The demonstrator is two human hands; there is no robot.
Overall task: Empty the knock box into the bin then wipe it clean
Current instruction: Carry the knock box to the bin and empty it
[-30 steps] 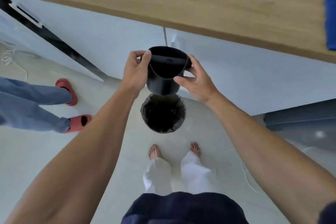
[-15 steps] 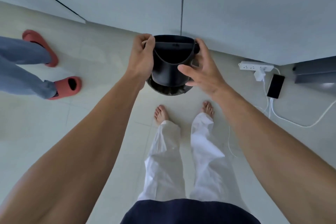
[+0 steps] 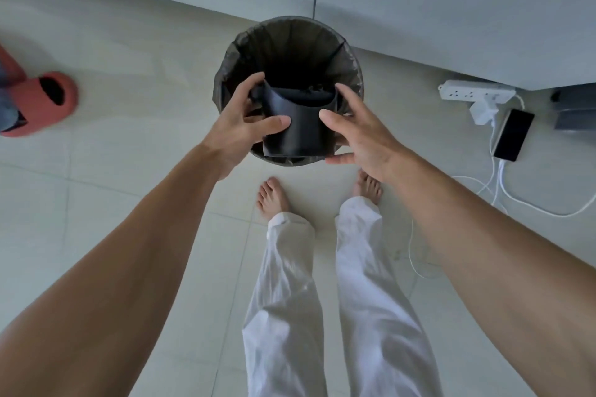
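The black knock box [image 3: 298, 127] is tipped forward over the mouth of a round bin [image 3: 290, 42] lined with a dark bag, standing on the floor against white cabinets. Its open top faces away from me, into the bin, and some dark grounds show at its rim. My left hand [image 3: 240, 126] grips its left side. My right hand [image 3: 358, 132] holds its right side, thumb on the front wall and fingers under the base. The box's inside is mostly hidden from me.
My bare feet [image 3: 272, 196] stand just in front of the bin. Another person's red slipper [image 3: 42, 103] is at the left. A white power strip [image 3: 474, 95], a phone [image 3: 512, 134] and white cables lie on the floor at the right.
My view has dropped from the counter to the floor. Both hands have lowered the knock box and tilted it from upright to mouth-forward over the bin, which now shows in full.
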